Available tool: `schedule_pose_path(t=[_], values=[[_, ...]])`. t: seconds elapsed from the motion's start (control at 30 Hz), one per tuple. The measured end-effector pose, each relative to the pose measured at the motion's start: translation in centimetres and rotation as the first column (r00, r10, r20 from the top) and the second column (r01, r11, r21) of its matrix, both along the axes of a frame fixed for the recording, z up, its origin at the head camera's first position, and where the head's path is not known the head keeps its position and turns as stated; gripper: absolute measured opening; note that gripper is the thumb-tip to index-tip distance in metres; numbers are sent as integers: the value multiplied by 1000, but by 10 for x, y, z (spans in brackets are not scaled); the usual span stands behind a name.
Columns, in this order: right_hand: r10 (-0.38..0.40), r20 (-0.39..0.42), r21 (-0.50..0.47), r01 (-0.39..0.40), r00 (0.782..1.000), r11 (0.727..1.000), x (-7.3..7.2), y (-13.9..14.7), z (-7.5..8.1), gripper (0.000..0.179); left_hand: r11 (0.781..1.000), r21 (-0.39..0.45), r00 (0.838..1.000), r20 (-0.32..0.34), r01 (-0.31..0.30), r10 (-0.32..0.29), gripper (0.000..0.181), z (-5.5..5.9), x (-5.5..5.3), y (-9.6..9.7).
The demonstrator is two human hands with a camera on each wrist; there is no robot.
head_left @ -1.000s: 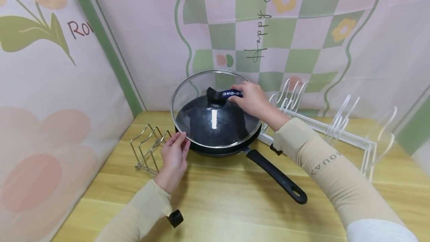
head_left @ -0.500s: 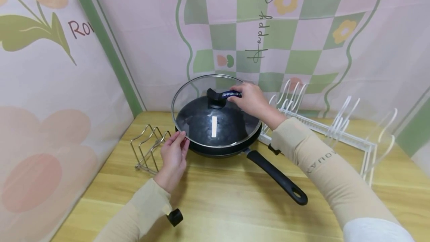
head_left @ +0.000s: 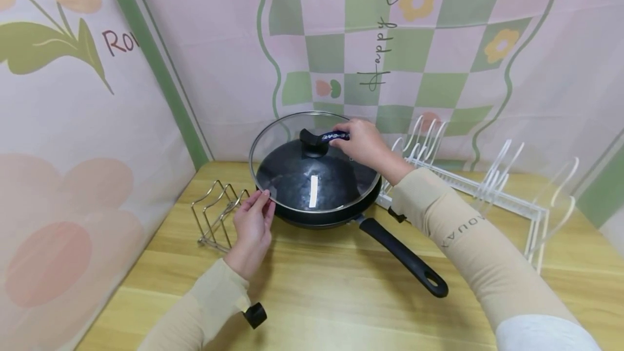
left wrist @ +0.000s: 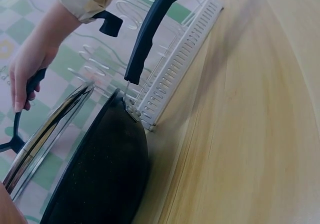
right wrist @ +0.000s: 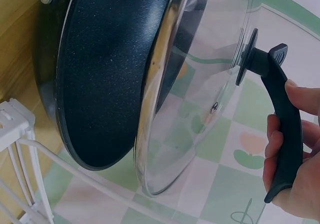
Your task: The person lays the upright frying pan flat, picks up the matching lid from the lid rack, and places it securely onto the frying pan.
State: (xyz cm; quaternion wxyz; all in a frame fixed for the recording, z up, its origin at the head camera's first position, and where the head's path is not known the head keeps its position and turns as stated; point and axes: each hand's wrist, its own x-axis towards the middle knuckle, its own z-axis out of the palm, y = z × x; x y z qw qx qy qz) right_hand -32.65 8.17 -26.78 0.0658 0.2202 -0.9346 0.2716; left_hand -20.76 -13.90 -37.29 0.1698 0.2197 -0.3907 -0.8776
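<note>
A glass lid [head_left: 317, 177] with a metal rim is held tilted over a black frying pan [head_left: 312, 221], whose long handle [head_left: 404, 256] points to the front right. My right hand [head_left: 364, 144] grips the lid's black handle [right wrist: 287, 124], fingers curled round it in the right wrist view. At the lid's near left edge, my left hand [head_left: 252, 223] pinches the rim between thumb and fingers. Seen from the left wrist, a gap shows between the lid's rim [left wrist: 47, 134] and the pan [left wrist: 100, 169]. The left hand is mostly out of that view.
A small wire rack [head_left: 214, 215] stands left of the pan, close to the left hand. A white rack [head_left: 487, 194] with upright loops is behind and right of the pan, partly hidden by the right sleeve. Patterned cloth [head_left: 322, 53] hangs behind the wooden table [head_left: 312, 297].
The lid's far edge has come down a little toward the pan, so the lid is less steeply tilted. Both hands keep their hold; the pan stays in place.
</note>
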Motion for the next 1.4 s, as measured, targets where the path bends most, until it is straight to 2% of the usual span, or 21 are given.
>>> schedule_pose_path(t=[0.5,1.03,1.4], values=[[-2,17,19,1,1000,1000,1,-2,-7,43,1000,-28,999,41,10,-9,17,-6,0,-3],[-11,27,53,9,1000,999,1,-3,-17,44,998,-60,999,30,21,-19,19,-13,2,-4],[-3,20,85,1,1000,996,2,-2,-23,42,995,-100,998,51,30,-25,25,-18,3,-4]])
